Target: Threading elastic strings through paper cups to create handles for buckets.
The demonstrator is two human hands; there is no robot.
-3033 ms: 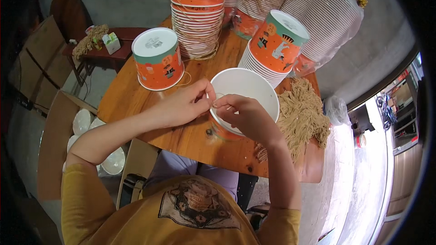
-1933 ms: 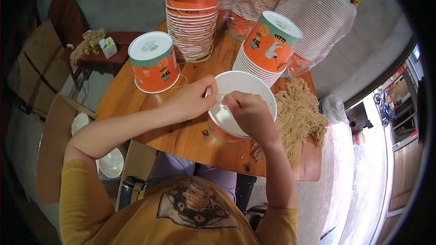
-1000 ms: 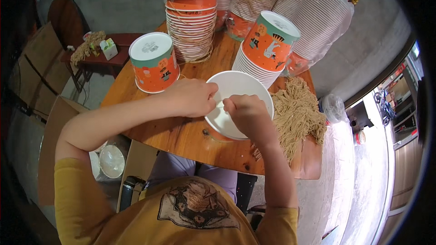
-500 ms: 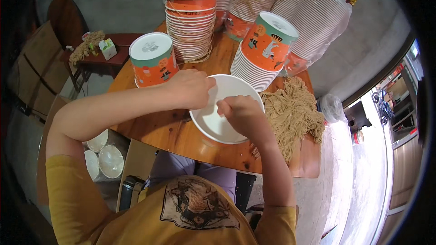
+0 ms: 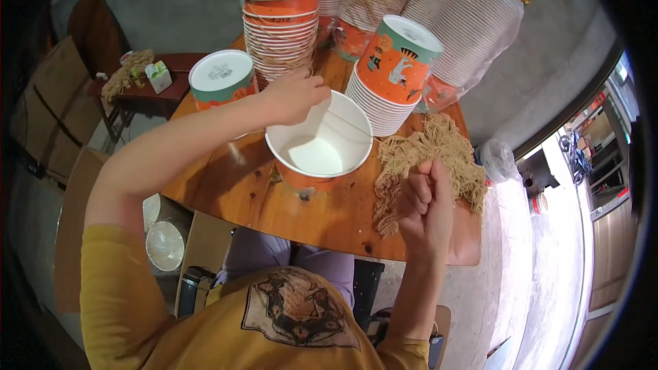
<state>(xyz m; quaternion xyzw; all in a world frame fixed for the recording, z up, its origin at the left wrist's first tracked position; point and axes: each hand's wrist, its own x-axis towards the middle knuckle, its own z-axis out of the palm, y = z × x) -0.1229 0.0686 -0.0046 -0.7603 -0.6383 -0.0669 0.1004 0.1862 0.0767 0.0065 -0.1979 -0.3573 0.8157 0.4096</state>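
An orange paper bucket with a white inside stands open on the round wooden table. My left hand pinches its far left rim, where a thin tan string runs across the opening. My right hand hovers to the right of the bucket, apart from it. Its fingers are curled shut over the near edge of a heap of tan strings, and I see nothing clearly held in it.
A tall stack of orange buckets stands behind the open one. A second stack is at the right and an upturned bucket at the left. Wrapped stacks of lids fill the back. White lids lie on the floor.
My right hand has come out of the bucket and drawn back to the right, over the string heap. My left hand has stayed at the far rim. The bucket now stands upright.
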